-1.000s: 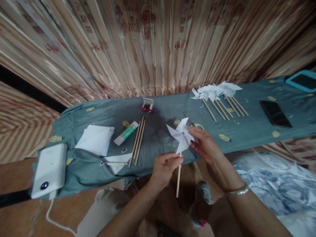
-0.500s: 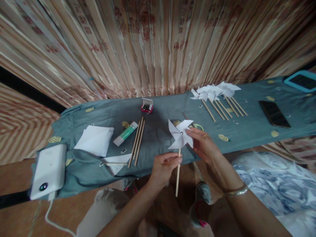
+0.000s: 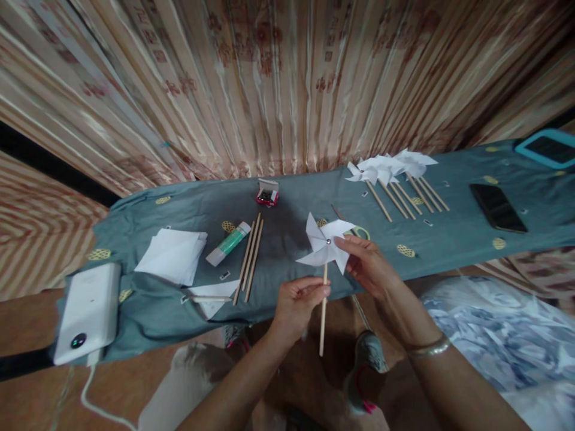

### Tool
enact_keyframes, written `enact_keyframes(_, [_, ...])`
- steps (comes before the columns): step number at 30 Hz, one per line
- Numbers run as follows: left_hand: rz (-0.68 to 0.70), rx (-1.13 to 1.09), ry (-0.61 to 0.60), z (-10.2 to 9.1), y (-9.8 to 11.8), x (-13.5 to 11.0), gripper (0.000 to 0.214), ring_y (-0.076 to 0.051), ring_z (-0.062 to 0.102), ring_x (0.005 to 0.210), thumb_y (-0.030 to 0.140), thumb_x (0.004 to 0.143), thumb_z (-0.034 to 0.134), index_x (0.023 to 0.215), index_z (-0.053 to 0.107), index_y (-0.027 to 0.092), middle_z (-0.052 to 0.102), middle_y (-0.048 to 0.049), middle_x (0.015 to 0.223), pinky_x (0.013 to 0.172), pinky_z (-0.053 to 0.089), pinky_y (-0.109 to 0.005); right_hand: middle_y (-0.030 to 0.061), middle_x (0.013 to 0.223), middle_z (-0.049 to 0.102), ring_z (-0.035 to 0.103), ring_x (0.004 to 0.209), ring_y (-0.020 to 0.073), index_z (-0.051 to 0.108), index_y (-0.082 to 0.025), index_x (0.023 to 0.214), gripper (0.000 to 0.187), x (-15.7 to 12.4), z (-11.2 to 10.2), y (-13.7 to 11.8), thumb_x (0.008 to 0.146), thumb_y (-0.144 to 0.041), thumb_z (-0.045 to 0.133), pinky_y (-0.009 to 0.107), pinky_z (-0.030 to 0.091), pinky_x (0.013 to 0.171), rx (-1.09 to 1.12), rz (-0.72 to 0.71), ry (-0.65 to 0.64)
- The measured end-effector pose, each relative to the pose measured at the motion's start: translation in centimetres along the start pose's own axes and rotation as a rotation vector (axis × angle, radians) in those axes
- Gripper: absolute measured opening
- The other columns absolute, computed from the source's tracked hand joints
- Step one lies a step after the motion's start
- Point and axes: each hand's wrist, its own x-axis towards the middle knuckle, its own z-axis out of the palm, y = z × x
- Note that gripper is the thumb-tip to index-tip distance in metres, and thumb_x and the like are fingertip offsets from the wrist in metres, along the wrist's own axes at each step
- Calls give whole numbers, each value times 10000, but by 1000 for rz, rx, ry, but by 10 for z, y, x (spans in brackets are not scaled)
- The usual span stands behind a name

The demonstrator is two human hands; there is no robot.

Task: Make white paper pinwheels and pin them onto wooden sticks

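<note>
My left hand (image 3: 299,299) is curled into a loose fist, knuckles toward me, with thumb and forefinger (image 3: 320,290) pinched tight together at its right edge. My left forearm (image 3: 238,383) rises from the lower left, with the wrist straight. My right hand (image 3: 368,266) sits just beside it and a little higher, back of the hand up, its fingers (image 3: 348,242) stretched loosely leftward and not closed. My right forearm (image 3: 453,383) comes in from the lower right, the wrist slightly bent. The two hands are near each other but do not touch.
</note>
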Motion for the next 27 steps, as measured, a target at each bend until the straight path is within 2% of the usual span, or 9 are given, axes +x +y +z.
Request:
enact_keyframes(9, [-4, -40, 24, 2, 4, 0, 204, -98, 519, 512, 277, 446, 821, 611, 761, 173, 676, -29, 549, 536, 418, -220, -34, 603, 704, 591, 517, 61, 720, -189, 607, 236, -3, 3, 0, 501, -322, 884, 156, 474, 523, 20, 13, -4])
enact_keyframes(14, [1, -5, 14, 3, 4, 0, 213, -102, 530, 515, 287, 469, 816, 642, 769, 173, 667, -24, 542, 541, 429, -222, -31, 547, 681, 571, 481, 55, 709, -176, 563, 263, -5, 6, -3, 467, -340, 891, 147, 459, 497, 22, 17, 1])
enact_keyframes(27, [16, 37, -34, 10, 3, -1, 210, -102, 530, 511, 301, 484, 806, 650, 773, 178, 660, -21, 546, 530, 442, -218, -32, 588, 695, 589, 497, 68, 709, -195, 578, 233, -10, -6, -3, 491, -328, 879, 162, 475, 509, 44, -18, 30])
